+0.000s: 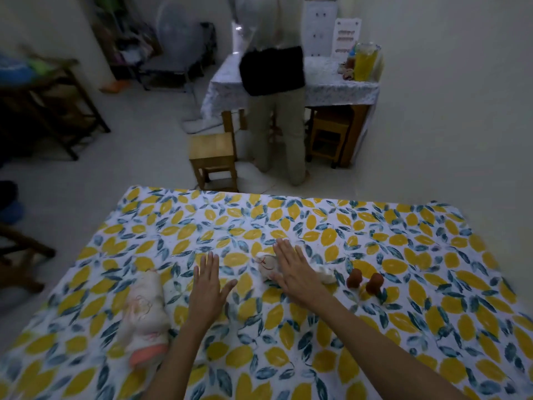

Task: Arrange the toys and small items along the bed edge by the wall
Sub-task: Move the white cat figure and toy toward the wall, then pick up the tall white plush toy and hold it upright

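Bedsheet [288, 327] with a yellow leaf print covers the bed, and every toy lies on it near the middle, not at any edge. Largest is the long white plush [144, 307] with a pink end, left of the left hand [208, 284]; it looks soft and light, likely floppy, so a grip round its middle should carry it without sagging too far. Next comes the small white plush [266, 265], partly under the right hand [291, 272]; it should squash easily, and a loose pinch of the body would do. Smallest are the two brown figures [364, 280], standing just right of that plush; they look hard and tippy, best taken one at a time by the top. Both hands are flat with fingers spread, the left grasping nothing, the right resting on the small plush without closing round it
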`<state>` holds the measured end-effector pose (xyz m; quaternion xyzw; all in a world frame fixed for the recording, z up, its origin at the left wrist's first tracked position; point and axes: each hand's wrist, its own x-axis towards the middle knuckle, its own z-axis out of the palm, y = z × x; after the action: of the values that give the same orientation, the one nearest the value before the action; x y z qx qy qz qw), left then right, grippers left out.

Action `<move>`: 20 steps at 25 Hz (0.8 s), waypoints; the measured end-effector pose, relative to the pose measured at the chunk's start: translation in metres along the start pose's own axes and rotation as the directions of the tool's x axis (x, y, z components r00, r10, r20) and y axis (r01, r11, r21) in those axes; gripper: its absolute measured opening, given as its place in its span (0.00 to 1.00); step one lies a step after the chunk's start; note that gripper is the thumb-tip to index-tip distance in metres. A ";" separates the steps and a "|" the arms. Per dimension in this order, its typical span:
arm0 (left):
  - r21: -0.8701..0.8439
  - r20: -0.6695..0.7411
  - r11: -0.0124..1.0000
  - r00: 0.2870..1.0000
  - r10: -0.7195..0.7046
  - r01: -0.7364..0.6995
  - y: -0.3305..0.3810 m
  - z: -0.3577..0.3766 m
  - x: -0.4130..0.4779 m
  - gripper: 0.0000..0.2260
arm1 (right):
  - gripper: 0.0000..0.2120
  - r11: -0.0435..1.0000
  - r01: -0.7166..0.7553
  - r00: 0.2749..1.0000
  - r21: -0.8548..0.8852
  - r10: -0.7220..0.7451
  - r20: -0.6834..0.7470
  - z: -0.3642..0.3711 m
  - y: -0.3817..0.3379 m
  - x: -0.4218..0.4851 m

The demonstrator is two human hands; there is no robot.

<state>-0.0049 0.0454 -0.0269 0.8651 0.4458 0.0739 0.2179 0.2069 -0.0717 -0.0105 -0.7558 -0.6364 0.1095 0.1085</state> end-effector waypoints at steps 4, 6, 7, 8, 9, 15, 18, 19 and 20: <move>-0.036 -0.144 0.978 0.967 -0.209 0.206 -0.038 -0.038 -0.044 0.53 | 0.48 0.986 0.115 0.991 0.121 -0.123 0.060 0.015 -0.071 0.025; -0.093 -0.194 0.945 0.925 -0.327 0.315 -0.065 -0.050 -0.061 0.55 | 0.47 0.965 0.129 0.982 0.228 -0.156 0.105 0.028 -0.117 0.033; -0.137 -0.206 0.922 0.900 -0.385 0.363 -0.077 -0.054 -0.069 0.55 | 0.47 0.953 0.126 0.978 0.277 -0.166 0.124 0.036 -0.139 0.036; -0.170 -0.207 0.901 0.880 -0.428 0.398 -0.088 -0.057 -0.076 0.56 | 0.47 0.940 0.117 0.976 0.319 -0.168 0.137 0.043 -0.159 0.039; -0.198 -0.195 0.884 0.867 -0.459 0.423 -0.098 -0.059 -0.081 0.54 | 0.46 0.932 0.095 0.975 0.350 -0.158 0.155 0.053 -0.179 0.042; -0.501 -0.002 0.747 0.863 -0.506 0.437 -0.132 -0.066 -0.087 0.28 | 0.29 0.859 -0.040 0.950 0.511 -0.125 0.285 0.098 -0.252 0.063; -0.651 0.116 0.602 0.845 -0.523 0.462 -0.151 -0.067 -0.081 0.29 | 0.36 0.784 -0.210 0.959 0.584 0.048 0.280 0.110 -0.269 0.081; -0.720 0.172 0.502 0.824 -0.540 0.479 -0.158 -0.068 -0.080 0.29 | 0.40 0.760 -0.252 0.953 0.599 0.087 0.290 0.110 -0.273 0.087; -0.778 0.225 0.397 0.806 -0.548 0.487 -0.164 -0.070 -0.078 0.29 | 0.38 0.742 -0.257 0.957 0.619 0.105 0.271 0.112 -0.275 0.093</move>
<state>-0.1948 0.0874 -0.0321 0.4829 0.6140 0.2252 0.5823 -0.0693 0.0681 -0.0360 -0.7132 -0.4901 0.4148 0.2813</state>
